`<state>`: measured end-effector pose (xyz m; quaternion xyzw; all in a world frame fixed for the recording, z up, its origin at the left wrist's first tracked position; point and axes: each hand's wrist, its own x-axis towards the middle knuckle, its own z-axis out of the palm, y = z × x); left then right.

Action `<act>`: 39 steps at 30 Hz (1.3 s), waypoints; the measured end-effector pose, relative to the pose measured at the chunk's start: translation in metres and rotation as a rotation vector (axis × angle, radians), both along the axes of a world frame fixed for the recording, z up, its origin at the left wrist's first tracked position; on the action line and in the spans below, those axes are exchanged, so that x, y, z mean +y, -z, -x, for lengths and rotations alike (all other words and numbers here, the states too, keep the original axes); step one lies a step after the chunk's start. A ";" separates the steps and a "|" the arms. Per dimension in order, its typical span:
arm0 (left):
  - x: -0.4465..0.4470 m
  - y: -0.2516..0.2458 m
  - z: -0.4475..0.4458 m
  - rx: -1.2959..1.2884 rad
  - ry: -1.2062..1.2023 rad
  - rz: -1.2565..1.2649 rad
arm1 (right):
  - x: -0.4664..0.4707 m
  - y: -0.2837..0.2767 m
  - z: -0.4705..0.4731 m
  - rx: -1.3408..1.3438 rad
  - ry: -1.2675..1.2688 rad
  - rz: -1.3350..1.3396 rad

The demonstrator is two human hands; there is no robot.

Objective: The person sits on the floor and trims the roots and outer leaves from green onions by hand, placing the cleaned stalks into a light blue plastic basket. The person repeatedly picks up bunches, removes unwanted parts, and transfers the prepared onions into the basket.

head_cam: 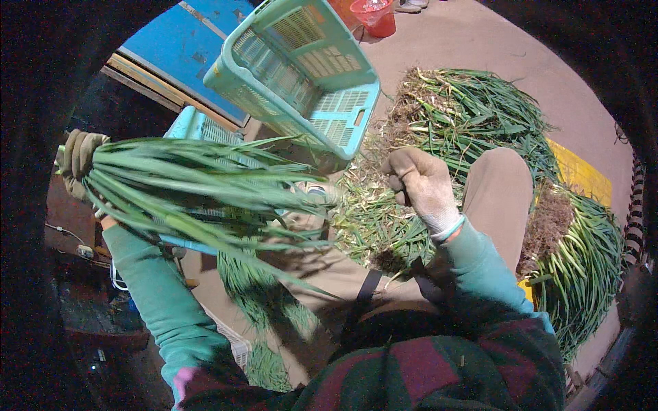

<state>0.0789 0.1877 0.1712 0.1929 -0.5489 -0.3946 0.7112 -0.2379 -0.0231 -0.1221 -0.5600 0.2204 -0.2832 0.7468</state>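
Note:
My left hand (79, 163), in a soiled work glove, is raised at the far left and grips a bundle of long green allium stalks (205, 169) near their base. The leaves fan out to the right across the view and look blurred. My right hand (422, 187), in a pale dirty glove, is held above my lap with its fingers curled in, and nothing shows in it. Below and beside it lies a litter of trimmed leaves and stems (380, 221). A heap of rooted allium greens (478, 113) lies beyond my right hand.
A tilted pale green plastic crate (339, 115) stands ahead. Behind the held leaves is a blue crate (216, 131). Another rooted pile (576, 262) lies at my right, by a yellow plastic crate (583, 172). Greens (247, 293) lie by my left leg. A red bucket (378, 18) stands farther off.

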 end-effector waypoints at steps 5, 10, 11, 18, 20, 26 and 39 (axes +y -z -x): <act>0.005 0.003 -0.003 -0.005 0.259 0.126 | -0.013 0.007 0.002 0.327 0.192 1.087; 0.004 0.001 0.005 -0.071 0.327 0.086 | -0.002 -0.010 -0.012 0.107 0.054 0.744; 0.003 0.001 0.007 -0.083 0.335 0.077 | 0.001 -0.014 -0.016 0.063 0.045 0.769; -0.004 0.003 0.014 -0.095 0.392 0.052 | 0.006 -0.039 -0.027 -0.046 0.102 0.685; -0.007 0.001 0.013 -0.183 0.394 -0.002 | -0.002 -0.047 -0.026 -0.102 0.063 0.553; -0.022 -0.001 0.017 -0.231 0.504 -0.039 | -0.013 -0.046 -0.023 -0.167 -0.054 0.718; -0.002 -0.016 -0.022 -0.360 0.317 -0.024 | -0.006 0.014 -0.050 -0.423 -0.088 0.005</act>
